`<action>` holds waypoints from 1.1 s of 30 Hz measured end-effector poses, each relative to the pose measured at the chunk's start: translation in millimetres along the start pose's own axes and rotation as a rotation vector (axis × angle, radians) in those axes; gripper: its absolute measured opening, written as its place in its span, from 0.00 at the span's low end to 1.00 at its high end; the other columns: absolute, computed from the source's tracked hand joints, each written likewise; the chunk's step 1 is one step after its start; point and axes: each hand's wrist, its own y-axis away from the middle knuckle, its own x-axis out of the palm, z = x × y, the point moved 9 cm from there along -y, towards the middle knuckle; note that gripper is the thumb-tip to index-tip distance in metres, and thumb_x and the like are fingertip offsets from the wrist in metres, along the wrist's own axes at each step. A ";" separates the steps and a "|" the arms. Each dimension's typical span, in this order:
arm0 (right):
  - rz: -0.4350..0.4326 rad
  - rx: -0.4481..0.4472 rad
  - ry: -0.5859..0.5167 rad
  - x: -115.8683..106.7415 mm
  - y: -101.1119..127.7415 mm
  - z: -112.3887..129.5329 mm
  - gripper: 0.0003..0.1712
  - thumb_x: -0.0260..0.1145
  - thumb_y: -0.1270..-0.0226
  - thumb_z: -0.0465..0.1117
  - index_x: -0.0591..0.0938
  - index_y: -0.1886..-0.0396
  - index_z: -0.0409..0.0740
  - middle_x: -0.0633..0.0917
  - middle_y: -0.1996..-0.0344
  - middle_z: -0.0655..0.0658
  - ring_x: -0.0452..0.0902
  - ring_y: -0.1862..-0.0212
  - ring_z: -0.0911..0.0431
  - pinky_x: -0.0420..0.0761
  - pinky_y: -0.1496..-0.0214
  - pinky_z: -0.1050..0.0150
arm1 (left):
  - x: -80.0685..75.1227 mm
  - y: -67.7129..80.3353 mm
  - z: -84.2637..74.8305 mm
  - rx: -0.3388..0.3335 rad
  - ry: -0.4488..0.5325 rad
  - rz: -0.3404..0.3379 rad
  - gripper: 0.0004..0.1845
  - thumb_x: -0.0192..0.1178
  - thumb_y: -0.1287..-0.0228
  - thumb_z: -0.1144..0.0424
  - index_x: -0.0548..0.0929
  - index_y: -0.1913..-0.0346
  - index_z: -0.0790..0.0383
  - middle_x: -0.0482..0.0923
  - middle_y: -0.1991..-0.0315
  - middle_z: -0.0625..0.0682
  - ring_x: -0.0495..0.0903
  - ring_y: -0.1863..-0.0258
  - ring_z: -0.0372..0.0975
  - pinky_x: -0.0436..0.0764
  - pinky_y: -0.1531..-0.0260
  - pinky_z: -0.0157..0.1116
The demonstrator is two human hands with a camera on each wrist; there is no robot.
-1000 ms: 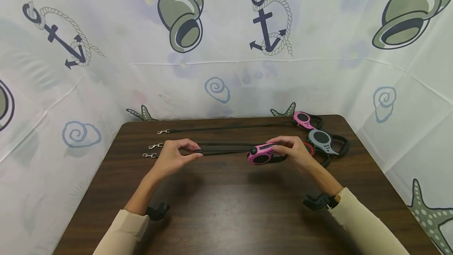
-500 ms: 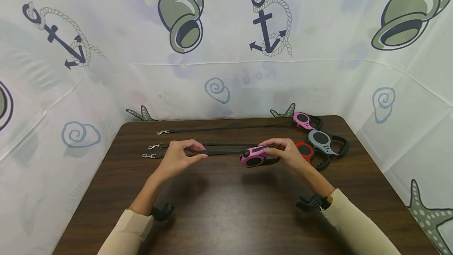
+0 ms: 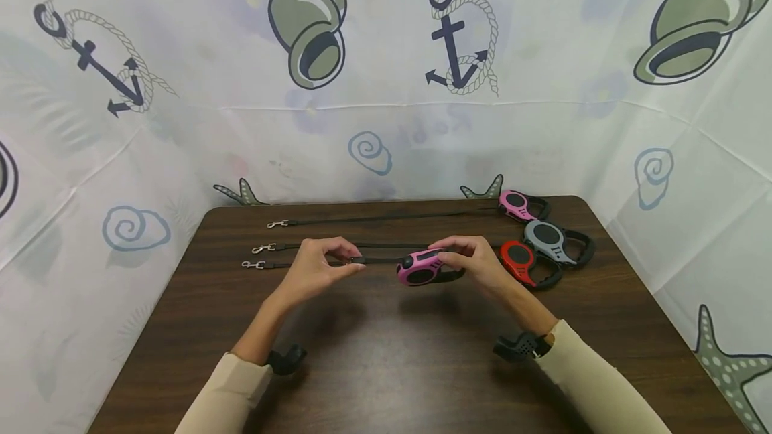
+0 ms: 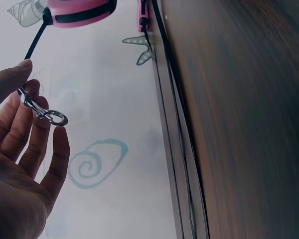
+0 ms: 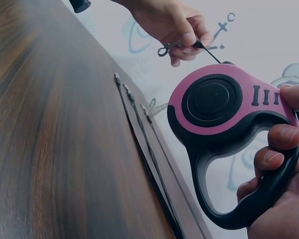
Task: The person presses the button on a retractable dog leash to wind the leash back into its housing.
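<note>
Pink leash (image 3: 420, 268) held above table (image 3: 386, 353), near centre. Right hand (image 3: 476, 261) fingers curled round its handle; left hand (image 3: 316, 266) pinches metal clip (image 4: 50, 116). Cord nearly retracted, judging by short gap. Next move likely needs gentle release of clip.
</note>
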 end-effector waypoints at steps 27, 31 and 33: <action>0.001 0.020 0.030 21.1 -8.5 -2.7 0.18 0.68 0.25 0.36 0.85 0.43 0.29 0.88 0.54 0.46 0.76 0.60 0.54 0.77 0.57 0.64 | 32.1 -10.0 -10.4 0.039 0.078 0.033 0.07 0.81 0.41 0.63 0.91 0.63 0.55 0.88 0.68 0.44 0.85 0.68 0.36 0.85 0.66 0.36; -0.004 0.030 0.036 22.4 -8.2 -2.4 0.17 0.68 0.25 0.36 0.85 0.43 0.29 0.88 0.52 0.46 0.76 0.58 0.54 0.77 0.56 0.64 | 33.6 -9.9 -13.3 0.040 0.080 0.039 0.07 0.80 0.41 0.64 0.91 0.62 0.56 0.88 0.68 0.45 0.85 0.68 0.37 0.85 0.65 0.38; -0.006 0.029 0.041 23.1 -8.2 -2.2 0.17 0.68 0.25 0.36 0.85 0.43 0.29 0.89 0.52 0.46 0.77 0.58 0.54 0.78 0.56 0.64 | 34.7 -9.5 -13.9 0.037 0.080 0.045 0.07 0.80 0.40 0.64 0.91 0.62 0.56 0.88 0.68 0.45 0.85 0.68 0.38 0.85 0.65 0.38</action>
